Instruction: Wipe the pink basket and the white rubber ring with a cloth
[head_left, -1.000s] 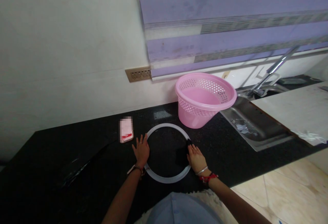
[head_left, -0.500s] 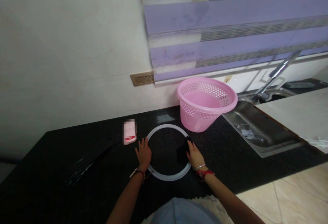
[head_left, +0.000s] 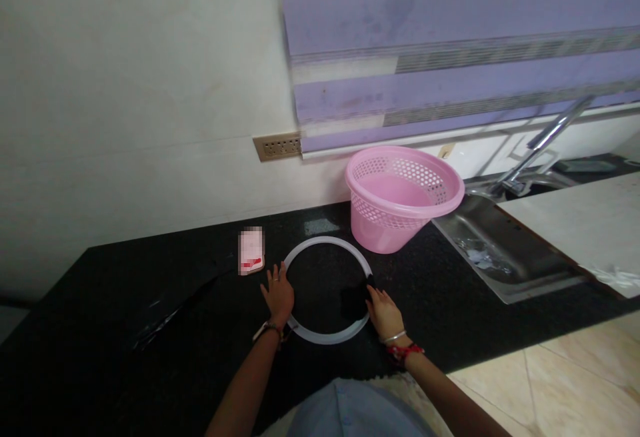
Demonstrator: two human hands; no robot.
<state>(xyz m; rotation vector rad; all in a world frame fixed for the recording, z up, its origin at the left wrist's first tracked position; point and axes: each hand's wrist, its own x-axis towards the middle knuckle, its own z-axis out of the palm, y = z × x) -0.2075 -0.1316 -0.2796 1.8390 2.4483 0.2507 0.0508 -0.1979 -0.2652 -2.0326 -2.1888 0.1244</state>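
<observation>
A flat white ring [head_left: 327, 338] lies on the black countertop in front of me. Along its left edge rests my left hand [head_left: 279, 296], palm down with the fingers spread. At the ring's right side, my right hand [head_left: 387, 316] has its fingers closed on a piece of black material [head_left: 369, 281] that covers a short stretch of the rim. More of this dark material seems to lie inside the ring beside the fingers, hard to make out against the counter. A glossy black plastic sheet [head_left: 165, 320] lies to the left.
A pink perforated basket [head_left: 383, 232] stands behind the ring to the right. A phone [head_left: 251, 250] lies near my left hand. Farther right are a steel sink [head_left: 520, 250], a faucet [head_left: 550, 137] and a pale board [head_left: 590, 217]. A socket [head_left: 277, 147] is on the wall.
My right hand has slid slightly down along the ring's right side, keeping its fingers at the black material. My left hand stays on the left edge. The camera view has shifted a little.
</observation>
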